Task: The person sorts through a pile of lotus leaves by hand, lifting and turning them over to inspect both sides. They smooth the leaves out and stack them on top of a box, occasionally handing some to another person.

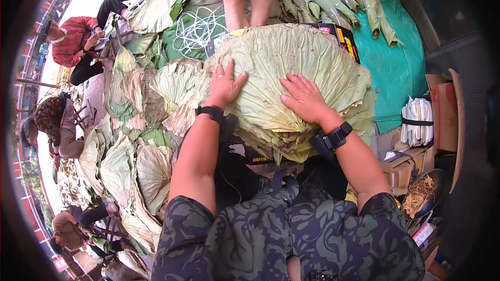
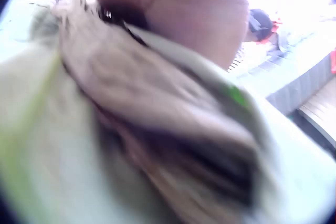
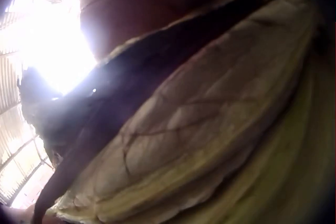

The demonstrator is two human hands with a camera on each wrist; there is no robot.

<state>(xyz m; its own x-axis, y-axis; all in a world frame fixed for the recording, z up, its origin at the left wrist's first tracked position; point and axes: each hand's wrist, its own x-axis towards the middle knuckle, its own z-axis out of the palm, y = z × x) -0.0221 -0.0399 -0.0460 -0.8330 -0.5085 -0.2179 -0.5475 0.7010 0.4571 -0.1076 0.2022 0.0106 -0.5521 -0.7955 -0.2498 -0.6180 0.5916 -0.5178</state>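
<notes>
A broad stack of large, pale green dried leaves (image 1: 291, 47), veined like lotus leaves, lies in front of the wearer. On its left part rests my left hand (image 1: 225, 84), fingers spread and a ring on one finger. My right hand (image 1: 304, 99) lies with extended fingers nearer the middle of the top leaf. Folded stem ends bunch at the stack's near edge, below the right hand. A blurred, wrinkled brown leaf edge (image 2: 142, 82) fills much of the left wrist view. Layered leaf edges (image 3: 199, 124) show in the right wrist view beneath the hand.
More flattened leaves (image 1: 119, 164) cover the ground at left. White string (image 1: 200, 31) lies in a tangle beyond. Rolled leaf bundles (image 1: 371, 13) sit on a green tarp (image 1: 398, 73). Cardboard boxes (image 1: 446, 117) and a pan (image 1: 440, 192) stand at right. Several people sit around.
</notes>
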